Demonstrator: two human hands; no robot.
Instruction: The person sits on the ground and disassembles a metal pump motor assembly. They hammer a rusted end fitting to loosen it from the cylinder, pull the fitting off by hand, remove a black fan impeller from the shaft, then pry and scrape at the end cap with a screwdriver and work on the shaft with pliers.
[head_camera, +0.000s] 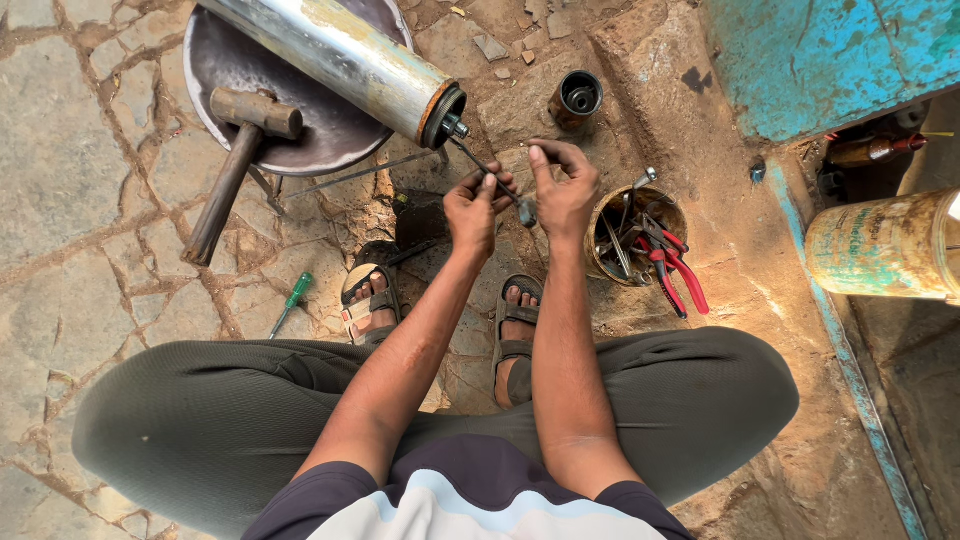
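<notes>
Left hand (472, 205) and right hand (562, 185) both pinch a thin metal rod (485, 168) running to the cylinder (350, 60) end, propped on a basin (215, 70); probably a driver. Tool tin (640, 235) sits beside right wrist for reach.

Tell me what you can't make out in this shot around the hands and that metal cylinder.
Head view only:
- Metal cylinder: its far end is cut off by the top edge.
- Thin tool: its grip is hidden under the left hand and right hand.
- Tool tin: its contents overlap, too small to tell beyond red-handled pliers.
</notes>
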